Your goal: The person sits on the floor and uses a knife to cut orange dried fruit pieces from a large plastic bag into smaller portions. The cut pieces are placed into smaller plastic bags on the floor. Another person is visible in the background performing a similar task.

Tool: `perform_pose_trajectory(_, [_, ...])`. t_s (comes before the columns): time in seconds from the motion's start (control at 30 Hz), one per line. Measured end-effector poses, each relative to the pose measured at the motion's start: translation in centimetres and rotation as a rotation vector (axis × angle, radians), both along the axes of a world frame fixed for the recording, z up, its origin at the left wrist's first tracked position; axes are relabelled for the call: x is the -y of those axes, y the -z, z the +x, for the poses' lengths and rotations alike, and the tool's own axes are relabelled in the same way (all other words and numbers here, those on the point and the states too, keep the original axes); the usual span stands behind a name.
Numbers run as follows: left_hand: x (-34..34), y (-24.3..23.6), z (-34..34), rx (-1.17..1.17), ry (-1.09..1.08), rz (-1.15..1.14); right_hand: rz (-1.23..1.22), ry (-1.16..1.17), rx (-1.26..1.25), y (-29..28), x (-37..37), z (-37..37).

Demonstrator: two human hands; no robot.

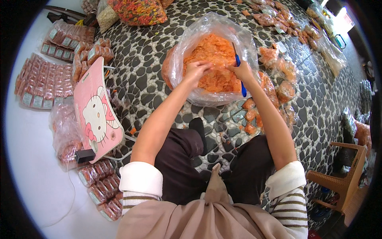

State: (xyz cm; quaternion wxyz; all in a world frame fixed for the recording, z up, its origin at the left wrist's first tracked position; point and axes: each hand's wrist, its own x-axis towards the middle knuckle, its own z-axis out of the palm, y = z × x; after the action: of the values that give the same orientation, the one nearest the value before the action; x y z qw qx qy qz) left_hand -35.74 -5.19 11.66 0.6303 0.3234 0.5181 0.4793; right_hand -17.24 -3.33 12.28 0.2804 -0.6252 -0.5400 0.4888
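A large clear plastic bag [213, 25] of orange flaky food [211, 47] lies open on the pebble-patterned floor. Over the orange pieces, my left hand [195, 73] has its fingertips closed on what looks like thin clear plastic, hard to make out. At the bag's right side my right hand [242, 72] is closed, thumb pointing left toward that plastic, with a long blue-handled tool [243, 89] with a dark tip in it or against it; the exact grip is partly hidden. Smaller orange-filled bags [285, 89] lie just right of the big bag.
A pink folding table [85, 103] with a cartoon cat stands tilted at my left, among packets of snacks [39, 81] and a black adapter [84, 155]. Colourful snack sacks [137, 10] sit at the top. More bags [266, 19] lie upper right; a brown plastic chair [336, 179] is lower right.
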Motion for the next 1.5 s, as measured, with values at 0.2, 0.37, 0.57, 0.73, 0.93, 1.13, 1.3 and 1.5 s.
perform_pose_trajectory(0.2, [-0.6,-0.3,-0.5,-0.052,-0.141,-0.052,-0.192,0.089,-0.609,0.6,-0.3,0.8])
perform_pose_trajectory(0.37, [-0.7,0.0,0.1,0.049,-0.095,0.072,-0.060,0.188,-0.408,1.1,-0.8,0.3])
perform_pose_trajectory(0.57, [-0.6,-0.3,1.1,-0.128,-0.065,0.020,-0.009,0.188,-0.273,0.1,-0.6,-0.2])
perform_pose_trajectory(0.73, [-0.4,-1.2,1.0,-0.059,0.032,-0.079,-0.091,0.187,-0.429,-0.1,-0.6,0.1])
perform_pose_trajectory(0.93, [-1.3,-1.9,-0.6,0.026,-0.027,-0.070,-0.260,0.111,-0.713,0.0,-0.6,0.8])
perform_pose_trajectory(1.13, [-0.4,-2.4,0.4,0.027,-0.053,-0.115,0.022,0.066,-0.134,-0.5,-0.5,1.5])
perform_pose_trajectory(1.3, [0.1,-4.2,4.5,0.098,0.091,0.121,0.194,0.082,-0.043,-0.3,-0.1,6.8])
perform_pose_trajectory(1.5, [2.8,1.3,16.7,-0.020,0.622,0.209,0.073,0.351,0.254,2.5,6.8,22.6])
